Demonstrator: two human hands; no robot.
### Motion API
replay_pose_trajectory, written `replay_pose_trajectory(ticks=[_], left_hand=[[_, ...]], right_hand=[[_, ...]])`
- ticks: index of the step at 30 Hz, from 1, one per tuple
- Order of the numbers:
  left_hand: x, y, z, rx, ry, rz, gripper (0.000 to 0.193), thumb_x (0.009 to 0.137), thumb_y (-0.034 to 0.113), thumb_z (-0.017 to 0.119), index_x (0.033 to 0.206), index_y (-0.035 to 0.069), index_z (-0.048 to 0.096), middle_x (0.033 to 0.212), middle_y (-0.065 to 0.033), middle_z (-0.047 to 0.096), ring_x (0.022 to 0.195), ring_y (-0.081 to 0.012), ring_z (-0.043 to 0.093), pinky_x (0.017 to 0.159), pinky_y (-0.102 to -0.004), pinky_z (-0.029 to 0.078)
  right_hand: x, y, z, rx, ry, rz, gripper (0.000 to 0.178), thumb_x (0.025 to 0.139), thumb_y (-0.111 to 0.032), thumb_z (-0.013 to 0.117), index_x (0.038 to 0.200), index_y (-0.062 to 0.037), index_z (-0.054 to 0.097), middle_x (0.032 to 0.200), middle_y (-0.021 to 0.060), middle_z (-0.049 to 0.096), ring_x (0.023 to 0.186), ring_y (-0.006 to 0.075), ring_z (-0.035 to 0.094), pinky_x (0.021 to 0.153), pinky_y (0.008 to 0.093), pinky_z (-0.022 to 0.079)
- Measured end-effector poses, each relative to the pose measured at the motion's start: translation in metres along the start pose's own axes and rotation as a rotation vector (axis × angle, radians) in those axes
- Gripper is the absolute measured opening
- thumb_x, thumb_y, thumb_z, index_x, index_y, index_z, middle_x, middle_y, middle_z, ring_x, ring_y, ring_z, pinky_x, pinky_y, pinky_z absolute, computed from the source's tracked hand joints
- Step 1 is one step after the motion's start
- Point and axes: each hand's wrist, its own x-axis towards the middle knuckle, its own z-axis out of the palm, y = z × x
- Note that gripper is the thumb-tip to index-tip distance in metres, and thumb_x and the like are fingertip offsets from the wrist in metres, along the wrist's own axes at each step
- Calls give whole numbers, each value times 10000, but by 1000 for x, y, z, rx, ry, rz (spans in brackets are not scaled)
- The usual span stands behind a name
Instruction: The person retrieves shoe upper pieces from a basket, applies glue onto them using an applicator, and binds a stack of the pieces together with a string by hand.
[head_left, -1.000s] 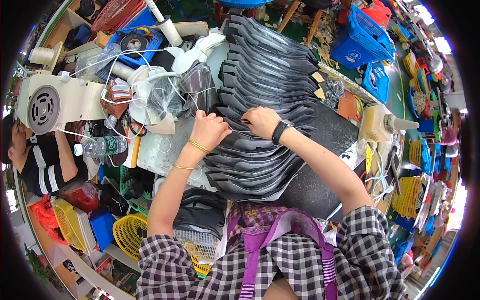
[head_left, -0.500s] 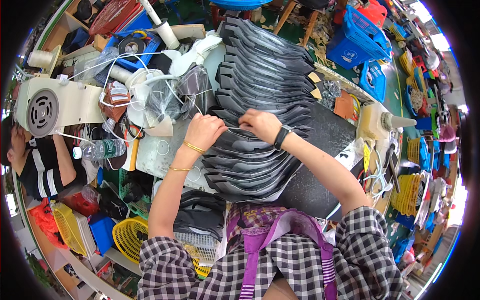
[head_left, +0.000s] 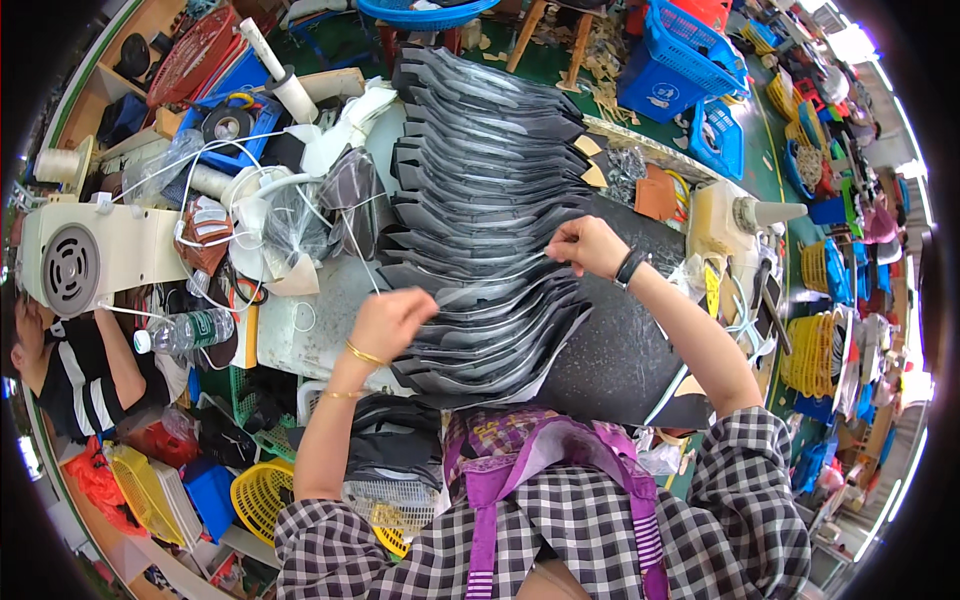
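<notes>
A long row of dark grey, curved flat pieces (head_left: 480,150) lies overlapping down the middle of the table, their edges fanned toward me. My right hand (head_left: 590,248) is at the right side of the row, thumb and fingertips pinched together. Whatever is between those fingertips is too small to make out. Over the left edge of the row hovers my left hand (head_left: 392,322), smeared by motion, so its grip is unclear. A thin white cord (head_left: 362,245) hangs down toward that hand from the clutter at the left.
A cream sewing machine (head_left: 130,250), a water bottle (head_left: 190,331) and bagged spools crowd the left. At the right stands a cream plastic container (head_left: 718,222) with a spout. Blue baskets (head_left: 690,55) are beyond the table. Another person (head_left: 90,370) sits at far left.
My hands were close together over the middle of the row and have parted: the right went rightward, the left down and slightly left. The view has shifted a little.
</notes>
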Motion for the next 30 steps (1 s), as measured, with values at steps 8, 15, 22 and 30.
replay_pose_trajectory(ticks=[8,15,22,30], left_hand=[[5,-6,21,422,44,-65,177,870,249,538,803,89,571,693,-90,631,627,-319,609,535,-408,476],[23,-25,22,693,42,-66,187,855,267,548,771,103,576,668,-92,629,597,-297,617,506,-406,480],[46,-26,20,750,92,-73,235,824,281,579,697,83,587,658,-91,631,600,-296,625,517,-401,491],[63,-27,11,817,49,0,230,782,292,631,688,83,610,635,-106,620,623,-273,637,523,-383,496]], right_hand=[[7,18,23,-631,175,-118,214,783,-225,629,763,-13,646,763,191,638,734,343,632,667,407,510],[23,-2,24,-1094,202,-313,151,772,-196,610,707,-69,657,732,132,656,707,281,659,623,372,531],[34,-19,28,-848,317,-581,78,794,-99,539,821,-41,584,815,106,549,768,270,615,586,383,524],[43,-49,86,-767,197,-644,368,835,-418,550,822,-50,560,804,133,565,710,292,622,584,383,508]])
